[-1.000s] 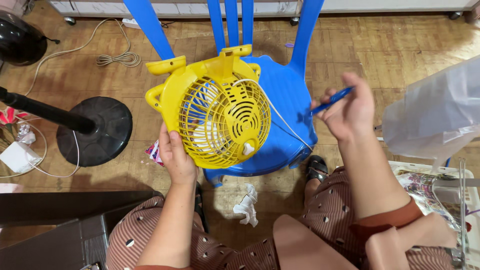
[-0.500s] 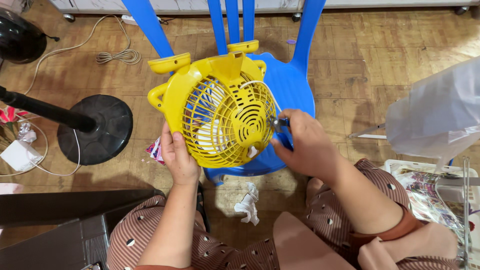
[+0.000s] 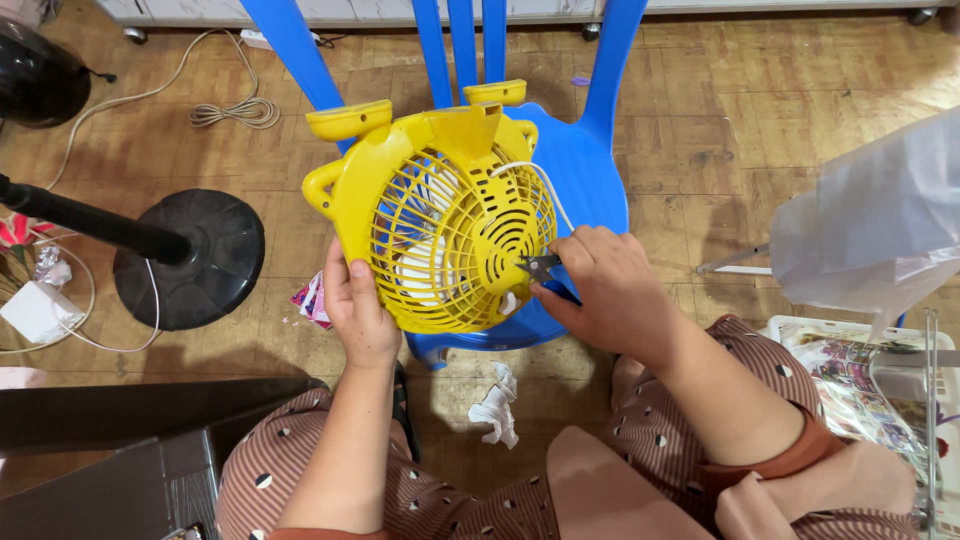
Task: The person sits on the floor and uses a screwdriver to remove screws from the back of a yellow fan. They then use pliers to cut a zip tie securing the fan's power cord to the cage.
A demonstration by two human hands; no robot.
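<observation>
Left hand (image 3: 357,318) clamped on lower-left rim of yellow fan grille (image 3: 445,230), right hand (image 3: 600,290) fisted round dark pliers (image 3: 538,265) with tips at grille's right edge, round slatted grille tilted on blue chair (image 3: 590,180) seat, white cord (image 3: 545,185) looping over it.

Person wearing brown garment dotted with white, rust-orange sleeve cuff showing on right arm, bare forearms showing
</observation>
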